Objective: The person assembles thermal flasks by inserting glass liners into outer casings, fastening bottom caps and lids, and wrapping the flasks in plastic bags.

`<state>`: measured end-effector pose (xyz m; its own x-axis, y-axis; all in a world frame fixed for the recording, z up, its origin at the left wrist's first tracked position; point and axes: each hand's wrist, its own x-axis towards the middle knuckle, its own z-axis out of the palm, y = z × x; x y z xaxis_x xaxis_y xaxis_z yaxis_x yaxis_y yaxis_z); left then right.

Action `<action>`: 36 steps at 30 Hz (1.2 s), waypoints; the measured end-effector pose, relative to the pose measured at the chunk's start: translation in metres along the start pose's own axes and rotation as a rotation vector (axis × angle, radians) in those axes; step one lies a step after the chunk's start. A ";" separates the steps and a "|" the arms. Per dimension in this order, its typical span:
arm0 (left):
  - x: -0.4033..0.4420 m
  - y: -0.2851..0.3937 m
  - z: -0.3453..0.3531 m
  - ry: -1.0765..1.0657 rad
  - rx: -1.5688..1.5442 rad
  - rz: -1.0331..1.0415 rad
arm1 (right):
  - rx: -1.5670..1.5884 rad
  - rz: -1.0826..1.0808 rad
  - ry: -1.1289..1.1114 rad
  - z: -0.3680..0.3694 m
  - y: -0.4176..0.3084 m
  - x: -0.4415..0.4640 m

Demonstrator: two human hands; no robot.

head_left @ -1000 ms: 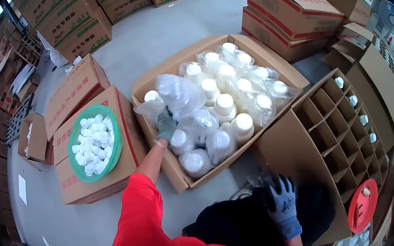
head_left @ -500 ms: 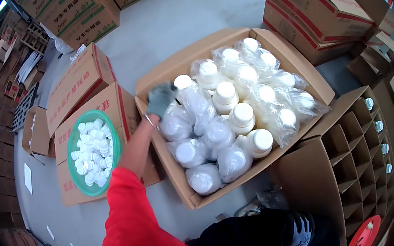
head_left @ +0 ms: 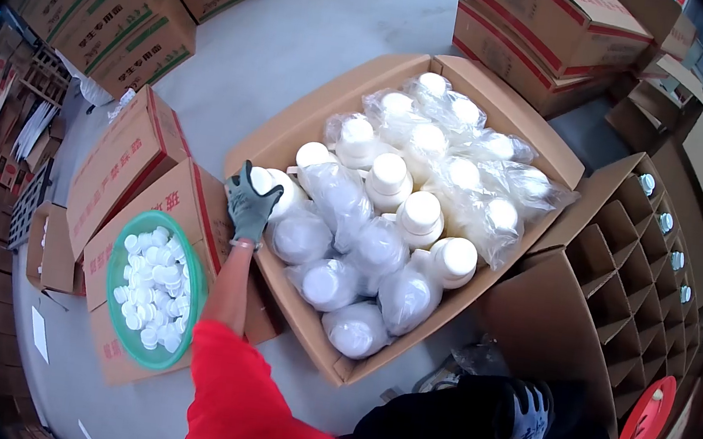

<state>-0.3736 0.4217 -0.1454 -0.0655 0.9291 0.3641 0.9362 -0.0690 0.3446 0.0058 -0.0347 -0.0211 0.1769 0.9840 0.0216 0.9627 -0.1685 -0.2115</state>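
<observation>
My left hand [head_left: 250, 205], in a grey-green glove, is at the left wall of a large open carton [head_left: 296, 325]. Its fingers are spread beside the white cap [head_left: 261, 180] of a bottle in the carton's left corner; whether they touch it I cannot tell. White capped bottles [head_left: 388, 173] stand in the carton, several of them wrapped in clear plastic bags. In the front part, bagged bottles [head_left: 321, 284] sit close together. My right hand [head_left: 528, 421], in a grey glove with dark fingertips, lies with fingers stretched on my dark-clothed leg, holding nothing.
A green basin [head_left: 113, 313] of white caps [head_left: 155, 283] rests on cartons to the left. At right stands a divided carton [head_left: 616, 278] with a few bottles along its far side and a red dish [head_left: 647, 422] at its near end. Stacked cartons [head_left: 550, 33] stand behind.
My left hand has drawn back leftward from over the corner bottles, and its fingers have spread, uncovering a white cap. My right hand stays on my leg. The view has shifted slightly.
</observation>
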 end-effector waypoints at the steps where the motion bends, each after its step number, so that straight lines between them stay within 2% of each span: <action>1: -0.008 0.014 -0.032 0.022 -0.055 -0.023 | -0.004 -0.016 -0.008 0.000 0.001 0.002; 2: -0.020 0.030 -0.067 0.041 -0.111 -0.042 | -0.007 -0.028 -0.016 0.000 0.003 0.002; 4: -0.057 0.048 -0.118 0.266 -0.342 0.075 | -0.001 -0.049 0.001 -0.001 0.000 0.002; 6: -0.104 0.058 -0.136 0.343 -0.974 -0.100 | 0.002 -0.056 0.049 -0.007 0.000 0.005; 8: -0.152 0.061 -0.135 0.224 -1.304 -0.194 | 0.175 0.029 0.163 -0.021 -0.002 0.009; 10: -0.213 0.092 -0.128 -0.174 -1.873 -0.561 | 0.494 0.182 0.359 -0.049 -0.010 0.011; 12: -0.274 0.177 -0.142 -0.379 -1.657 -0.382 | 1.339 0.147 0.563 -0.072 -0.007 0.000; 14: -0.329 0.245 -0.173 -0.623 -1.535 -0.085 | 1.289 0.234 0.698 -0.091 0.011 -0.036; 16: -0.364 0.291 -0.187 -0.854 -1.531 0.256 | 1.212 0.581 0.792 -0.130 0.031 -0.072; 19: -0.395 0.340 -0.197 -1.047 -1.497 0.655 | 1.067 0.304 0.902 -0.141 0.051 -0.140; 20: -0.403 0.354 -0.200 -1.092 -1.487 0.751 | 0.887 0.155 0.916 -0.145 0.057 -0.159; 22: -0.417 0.374 -0.206 -1.155 -1.466 0.886 | 0.958 0.143 0.966 -0.162 0.053 -0.188; 24: -0.428 0.387 -0.212 -1.228 -1.453 0.925 | 1.113 0.077 1.155 -0.159 0.079 -0.224; 25: -0.429 0.390 -0.213 -1.272 -1.462 0.892 | 1.258 0.060 1.228 -0.163 0.086 -0.237; 26: -0.426 0.394 -0.214 -1.326 -1.478 0.855 | 1.231 0.058 1.199 -0.166 0.092 -0.249; 28: -0.414 0.396 -0.214 -1.482 -1.617 0.595 | 1.107 0.189 0.940 -0.177 0.084 -0.254; 29: -0.402 0.397 -0.211 -1.567 -1.743 0.407 | 0.930 0.092 0.790 -0.170 0.085 -0.242; 30: -0.390 0.397 -0.210 -1.650 -1.875 0.229 | 0.861 0.134 0.601 -0.160 0.076 -0.235; 31: -0.379 0.397 -0.207 -1.723 -1.978 0.100 | 0.658 0.066 0.624 -0.110 0.080 -0.222; 32: -0.371 0.398 -0.204 -1.783 -2.059 -0.013 | 0.618 0.103 0.381 -0.075 0.082 -0.206; 33: -0.368 0.401 -0.203 -1.811 -2.099 -0.069 | 0.548 0.128 0.345 -0.072 0.076 -0.199; 34: -0.375 0.409 -0.200 -1.766 -2.002 -0.033 | 0.359 0.210 0.459 -0.074 0.076 -0.199; 35: -0.382 0.416 -0.198 -1.726 -1.904 0.000 | 0.449 0.250 0.607 -0.073 0.083 -0.195; 36: -0.395 0.424 -0.191 -1.498 -1.896 0.016 | 0.549 0.293 0.751 -0.082 0.085 -0.189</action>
<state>-0.0167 -0.0437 0.0224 0.9175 0.3921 0.0664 -0.3096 0.5994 0.7382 0.0714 -0.2395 0.0366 0.6615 0.5823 0.4726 0.6642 -0.1622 -0.7297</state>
